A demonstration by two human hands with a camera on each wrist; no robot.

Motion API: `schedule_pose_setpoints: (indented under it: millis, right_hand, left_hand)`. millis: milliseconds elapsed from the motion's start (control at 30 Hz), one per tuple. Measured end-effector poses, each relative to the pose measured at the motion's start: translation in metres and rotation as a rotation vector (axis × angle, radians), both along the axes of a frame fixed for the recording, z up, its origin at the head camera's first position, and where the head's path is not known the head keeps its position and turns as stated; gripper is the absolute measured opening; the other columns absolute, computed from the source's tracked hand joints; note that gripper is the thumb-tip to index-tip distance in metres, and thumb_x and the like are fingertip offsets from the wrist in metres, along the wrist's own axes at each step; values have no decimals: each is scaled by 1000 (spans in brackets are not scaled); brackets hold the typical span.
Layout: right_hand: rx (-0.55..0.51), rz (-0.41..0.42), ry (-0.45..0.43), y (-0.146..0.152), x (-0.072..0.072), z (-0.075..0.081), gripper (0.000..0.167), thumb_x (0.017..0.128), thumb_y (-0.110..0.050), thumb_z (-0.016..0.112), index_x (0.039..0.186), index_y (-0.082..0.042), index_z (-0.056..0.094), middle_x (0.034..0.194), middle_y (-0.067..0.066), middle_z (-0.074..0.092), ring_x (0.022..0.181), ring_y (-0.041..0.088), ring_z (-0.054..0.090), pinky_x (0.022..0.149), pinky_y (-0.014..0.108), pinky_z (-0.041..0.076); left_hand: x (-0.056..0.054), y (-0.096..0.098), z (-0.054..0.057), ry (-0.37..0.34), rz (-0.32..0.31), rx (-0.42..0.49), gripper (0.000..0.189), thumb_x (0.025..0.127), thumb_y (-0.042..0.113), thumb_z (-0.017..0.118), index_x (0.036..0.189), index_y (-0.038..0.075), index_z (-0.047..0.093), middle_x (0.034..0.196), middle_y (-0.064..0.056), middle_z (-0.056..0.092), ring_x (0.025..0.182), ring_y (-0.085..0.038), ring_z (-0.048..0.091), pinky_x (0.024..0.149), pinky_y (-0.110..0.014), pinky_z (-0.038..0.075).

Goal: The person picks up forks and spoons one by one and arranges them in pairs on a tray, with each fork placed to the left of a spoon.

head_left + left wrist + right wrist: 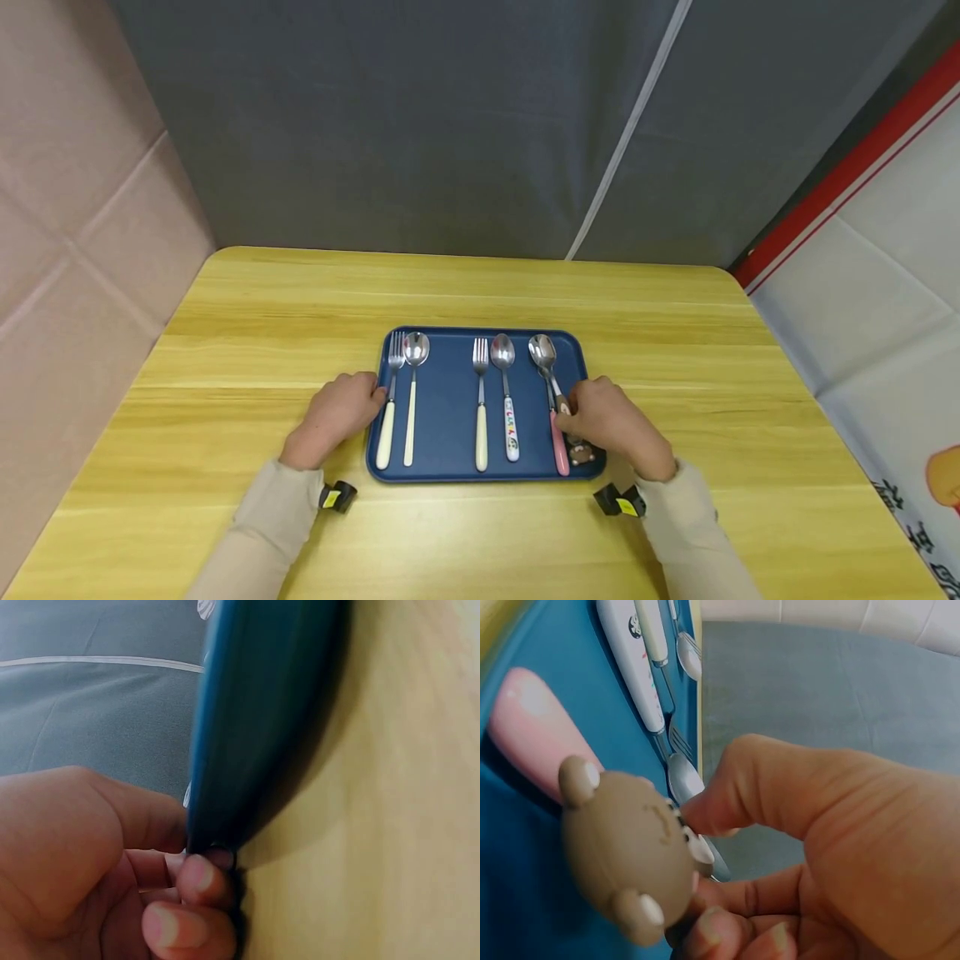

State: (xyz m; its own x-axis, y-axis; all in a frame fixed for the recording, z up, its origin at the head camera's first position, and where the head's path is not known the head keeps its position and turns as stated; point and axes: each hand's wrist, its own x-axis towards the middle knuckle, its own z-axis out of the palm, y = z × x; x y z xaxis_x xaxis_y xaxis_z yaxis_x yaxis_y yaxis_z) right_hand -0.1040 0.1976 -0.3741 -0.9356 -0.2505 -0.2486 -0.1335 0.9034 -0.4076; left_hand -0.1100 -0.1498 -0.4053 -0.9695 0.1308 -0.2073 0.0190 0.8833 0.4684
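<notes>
A dark blue tray lies on the table with cutlery set lengthwise in it. My left hand grips its left rim; in the left wrist view the thumb is on the inner side and curled fingers are at the underside. At the tray's right end, my right hand pinches a spoon with a brown bear-head handle end between thumb and fingers. The spoon's bowl overlaps the head of a pink-handled utensil beside it, largely hiding that head.
At the tray's left are a cream-handled fork and a cream-handled spoon. Mid-tray lie another cream-handled fork and a spoon with a white patterned handle. A grey curtain hangs behind the wooden table.
</notes>
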Motion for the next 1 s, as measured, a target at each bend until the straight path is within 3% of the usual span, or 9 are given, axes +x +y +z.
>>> schedule_pose_setpoints:
  millis: [1000]
  right_hand:
    - [-25, 0, -46, -5, 2, -1, 37, 82, -20, 67, 51, -11, 48, 47, -4, 32, 39, 11, 34, 40, 24, 24]
  left_hand:
    - [1, 1, 4, -10, 4, 1, 25, 98, 20, 48, 79, 7, 57, 61, -6, 48, 53, -21, 48, 47, -33, 38]
